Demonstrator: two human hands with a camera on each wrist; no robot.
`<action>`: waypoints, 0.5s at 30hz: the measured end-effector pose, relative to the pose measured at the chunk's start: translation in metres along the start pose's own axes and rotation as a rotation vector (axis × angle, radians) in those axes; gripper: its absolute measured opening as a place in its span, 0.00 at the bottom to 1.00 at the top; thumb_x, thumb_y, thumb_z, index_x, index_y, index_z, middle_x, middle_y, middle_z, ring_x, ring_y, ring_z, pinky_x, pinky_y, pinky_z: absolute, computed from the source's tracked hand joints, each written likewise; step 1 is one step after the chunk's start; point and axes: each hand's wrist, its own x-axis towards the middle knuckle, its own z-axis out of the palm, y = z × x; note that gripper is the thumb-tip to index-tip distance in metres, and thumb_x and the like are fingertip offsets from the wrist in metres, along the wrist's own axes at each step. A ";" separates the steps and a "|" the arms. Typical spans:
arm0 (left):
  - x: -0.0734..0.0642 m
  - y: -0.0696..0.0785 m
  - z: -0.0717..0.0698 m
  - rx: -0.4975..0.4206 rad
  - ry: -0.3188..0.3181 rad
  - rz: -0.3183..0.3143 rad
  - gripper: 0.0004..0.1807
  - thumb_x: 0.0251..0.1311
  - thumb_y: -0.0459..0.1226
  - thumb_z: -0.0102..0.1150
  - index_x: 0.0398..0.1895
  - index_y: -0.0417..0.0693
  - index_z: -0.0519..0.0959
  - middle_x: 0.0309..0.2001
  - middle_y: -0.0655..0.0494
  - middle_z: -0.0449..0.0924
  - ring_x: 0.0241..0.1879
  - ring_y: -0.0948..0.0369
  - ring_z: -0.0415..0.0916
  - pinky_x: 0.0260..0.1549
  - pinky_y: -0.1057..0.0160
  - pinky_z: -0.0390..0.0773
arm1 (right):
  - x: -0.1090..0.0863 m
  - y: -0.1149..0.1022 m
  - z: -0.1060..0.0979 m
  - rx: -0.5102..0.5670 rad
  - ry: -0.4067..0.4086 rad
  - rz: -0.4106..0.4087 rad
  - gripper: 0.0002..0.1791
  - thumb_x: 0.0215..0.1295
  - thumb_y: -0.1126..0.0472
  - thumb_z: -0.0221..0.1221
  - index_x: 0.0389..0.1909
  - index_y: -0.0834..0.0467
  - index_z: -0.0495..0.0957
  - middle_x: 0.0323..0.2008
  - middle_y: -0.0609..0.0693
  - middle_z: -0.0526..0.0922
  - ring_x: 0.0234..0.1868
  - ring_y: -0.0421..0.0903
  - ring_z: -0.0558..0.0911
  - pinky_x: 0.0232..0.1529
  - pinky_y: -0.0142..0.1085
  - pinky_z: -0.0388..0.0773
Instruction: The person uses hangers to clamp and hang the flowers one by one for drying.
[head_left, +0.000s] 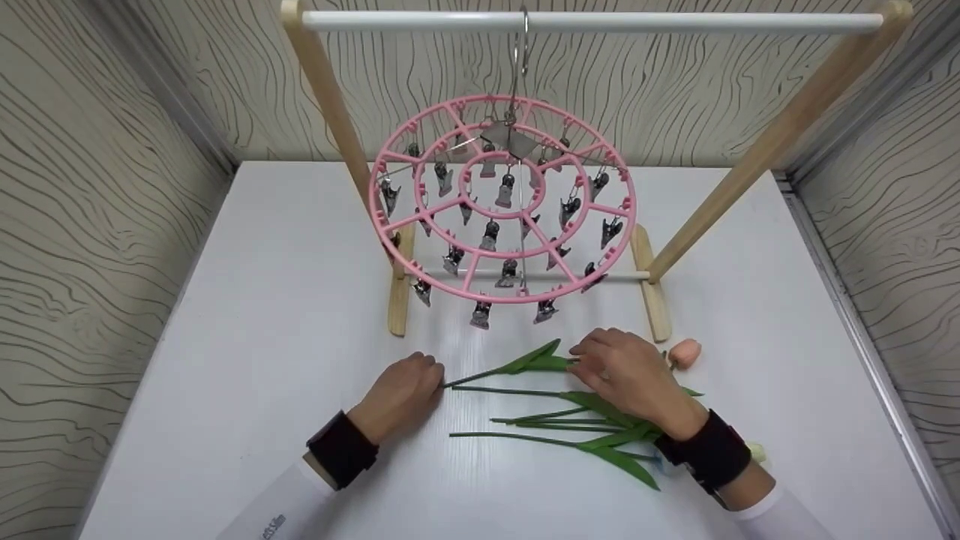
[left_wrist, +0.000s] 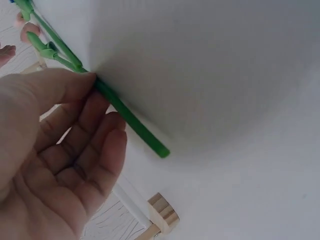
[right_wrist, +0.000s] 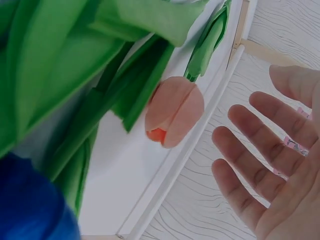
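In the head view, my left hand [head_left: 405, 394] is at the left end of the topmost flower stem [head_left: 472, 377]. The left wrist view shows its thumb and fingers pinching that green stem [left_wrist: 132, 117], whose cut end sticks out past the fingertips. My right hand [head_left: 630, 375] hovers over the leafy parts of the flowers, fingers apart and holding nothing in the right wrist view. Beside it lies a peach-pink tulip head [right_wrist: 175, 112]. A blue bloom [right_wrist: 35, 200] fills that view's lower left corner. Several more green stems [head_left: 517, 439] lie on the table, their blooms partly hidden by my right arm.
A pink round clip hanger [head_left: 472, 292] with several metal clips hangs from the white bar [head_left: 675, 22] of a wooden rack [head_left: 750, 161]. The rack's feet [head_left: 652, 300] stand on the white table [head_left: 247, 300]. Patterned panels [head_left: 225, 90] surround the table.
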 end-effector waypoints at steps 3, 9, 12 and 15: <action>0.000 -0.001 0.001 0.051 0.007 0.069 0.07 0.49 0.25 0.55 0.21 0.44 0.73 0.19 0.55 0.71 0.22 0.60 0.69 0.18 0.66 0.70 | 0.002 -0.002 0.001 0.002 0.007 -0.011 0.11 0.54 0.50 0.63 0.36 0.50 0.83 0.33 0.41 0.80 0.33 0.37 0.76 0.31 0.33 0.75; 0.000 -0.002 0.002 0.095 0.050 0.116 0.05 0.51 0.27 0.55 0.23 0.44 0.73 0.19 0.55 0.72 0.22 0.60 0.70 0.20 0.66 0.71 | 0.006 -0.006 0.003 0.027 0.015 -0.024 0.10 0.54 0.51 0.64 0.34 0.50 0.82 0.33 0.42 0.80 0.32 0.37 0.75 0.30 0.33 0.75; 0.000 -0.001 -0.001 0.056 0.053 0.105 0.04 0.53 0.29 0.56 0.24 0.44 0.73 0.20 0.56 0.72 0.21 0.61 0.70 0.20 0.66 0.71 | 0.008 -0.009 0.006 0.017 0.015 -0.049 0.10 0.53 0.51 0.65 0.34 0.50 0.82 0.32 0.42 0.80 0.32 0.38 0.76 0.30 0.33 0.75; 0.001 0.000 -0.006 0.013 0.053 0.097 0.04 0.53 0.28 0.56 0.24 0.44 0.74 0.20 0.56 0.72 0.20 0.63 0.70 0.19 0.66 0.72 | 0.012 -0.012 0.009 -0.007 -0.011 -0.068 0.11 0.53 0.52 0.65 0.37 0.50 0.81 0.34 0.41 0.79 0.34 0.38 0.76 0.33 0.34 0.75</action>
